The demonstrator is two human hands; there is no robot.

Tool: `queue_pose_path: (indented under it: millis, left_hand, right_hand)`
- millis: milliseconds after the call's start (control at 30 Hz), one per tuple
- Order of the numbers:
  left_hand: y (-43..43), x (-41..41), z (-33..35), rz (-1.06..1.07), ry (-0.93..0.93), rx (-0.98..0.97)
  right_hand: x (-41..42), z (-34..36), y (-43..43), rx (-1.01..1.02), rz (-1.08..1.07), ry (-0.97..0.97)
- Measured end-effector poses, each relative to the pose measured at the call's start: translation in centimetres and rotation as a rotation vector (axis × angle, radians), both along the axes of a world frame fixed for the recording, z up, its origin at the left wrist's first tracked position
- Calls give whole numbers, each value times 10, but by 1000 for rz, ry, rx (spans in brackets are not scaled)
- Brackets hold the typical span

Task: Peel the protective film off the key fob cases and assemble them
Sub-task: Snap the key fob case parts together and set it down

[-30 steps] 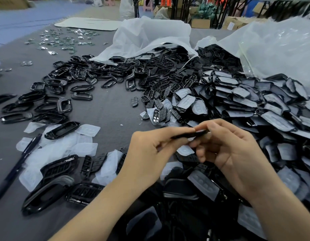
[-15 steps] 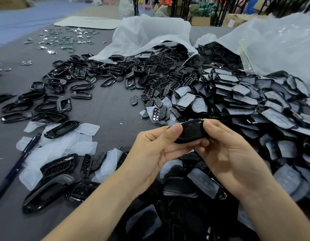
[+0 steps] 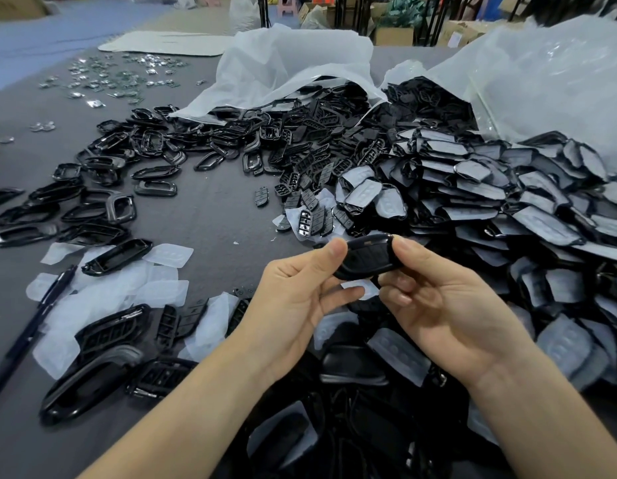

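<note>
Both hands (image 3: 369, 305) pinch one glossy, rounded black case (image 3: 366, 257).

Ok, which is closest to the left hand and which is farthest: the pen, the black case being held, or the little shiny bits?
1. Black case: the left hand is pinching its end, so they touch.
2. Pen: lying on the table, off to the near left.
3. Shiny bits: scattered at the table's far left, well beyond the pen.
</note>
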State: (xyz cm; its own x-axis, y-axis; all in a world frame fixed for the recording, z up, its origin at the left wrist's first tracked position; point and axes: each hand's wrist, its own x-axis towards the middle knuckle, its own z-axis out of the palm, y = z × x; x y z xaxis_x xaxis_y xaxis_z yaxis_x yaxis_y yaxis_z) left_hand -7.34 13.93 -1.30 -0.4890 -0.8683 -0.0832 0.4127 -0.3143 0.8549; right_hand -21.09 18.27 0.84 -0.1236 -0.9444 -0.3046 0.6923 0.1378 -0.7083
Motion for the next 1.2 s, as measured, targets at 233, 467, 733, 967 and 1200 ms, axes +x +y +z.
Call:
queue_pose_path:
  millis: [233, 467, 733, 967, 1200]
  left_hand:
    - [1, -1, 3, -19, 11, 83]
    - [2, -1, 6, -16, 54, 113]
    - [0, -3, 2, 31, 176, 115]
    - [3, 0, 5, 219, -47, -419]
    - [9, 2, 4, 355, -431, -1272]
  right_hand:
    - [-3, 2, 2, -41, 42, 0]
    - [-2, -3, -1, 31, -9, -31]
    - [-3, -5, -3, 26, -46, -41]
    - [-6, -4, -3, -8, -59, -117]
    - [-11, 4, -1, -41, 9, -110]
